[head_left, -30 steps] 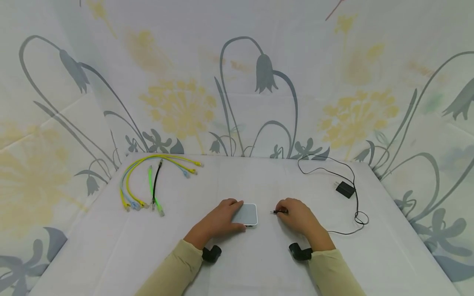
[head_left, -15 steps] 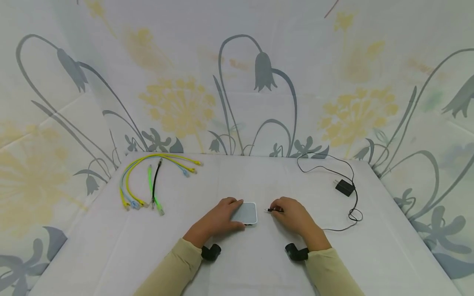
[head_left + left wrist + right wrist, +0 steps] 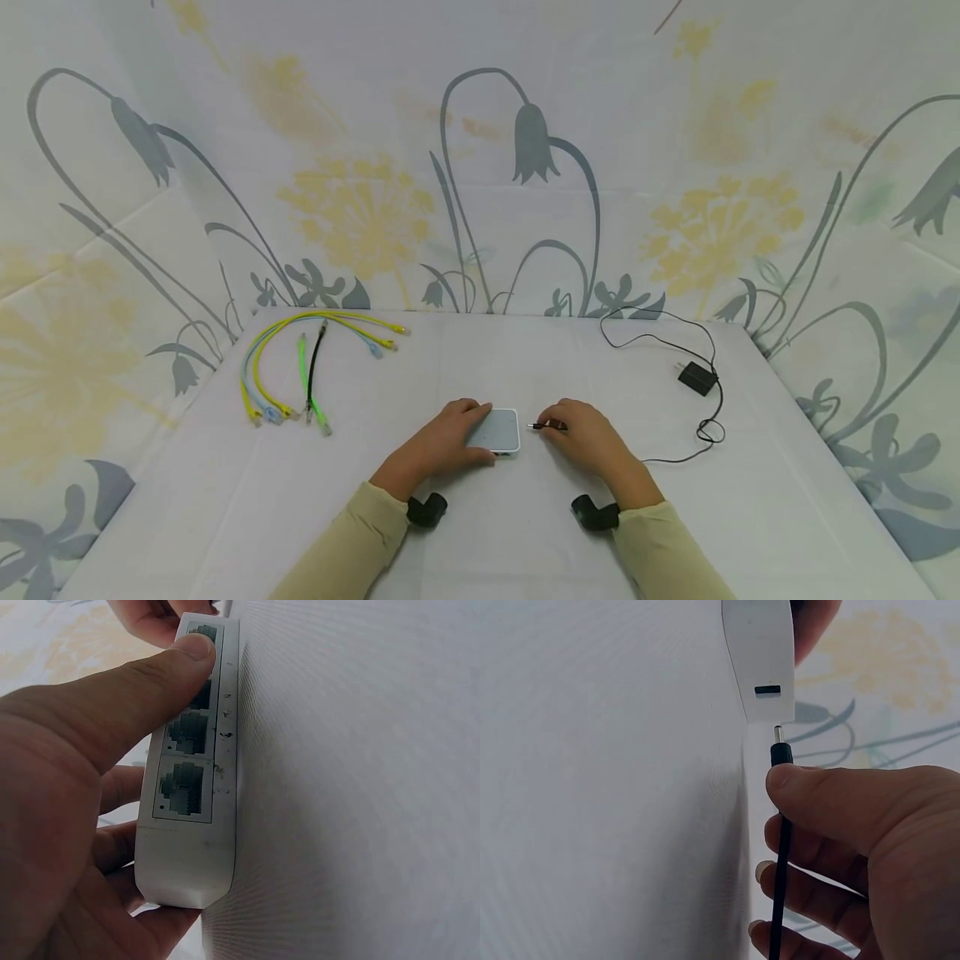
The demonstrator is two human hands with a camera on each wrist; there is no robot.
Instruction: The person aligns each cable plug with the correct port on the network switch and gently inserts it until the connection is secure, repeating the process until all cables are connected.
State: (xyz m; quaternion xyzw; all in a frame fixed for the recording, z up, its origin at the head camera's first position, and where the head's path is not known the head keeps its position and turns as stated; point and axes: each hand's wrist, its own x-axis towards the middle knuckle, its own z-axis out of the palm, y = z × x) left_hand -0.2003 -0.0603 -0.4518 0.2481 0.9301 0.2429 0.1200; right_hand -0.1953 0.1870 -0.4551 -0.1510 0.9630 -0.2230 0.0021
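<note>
My left hand grips a small white network switch on the table, thumb along its front side and fingers behind it. In the left wrist view, the thumb covers part of the row of network ports. My right hand pinches the barrel plug of a black power cable between thumb and fingers. The plug's metal tip points at the switch's right side, a short gap away. A small dark slot shows on that side.
A black power adapter lies at the right, its thin cord looping across the table to my right hand. Yellow and light blue network cables curve at the left, with short green and black ones beside them. Patterned cloth rises behind.
My right hand has moved left with the plug, closing most of the distance to the switch. The cord trails after it. My left hand stays on the switch.
</note>
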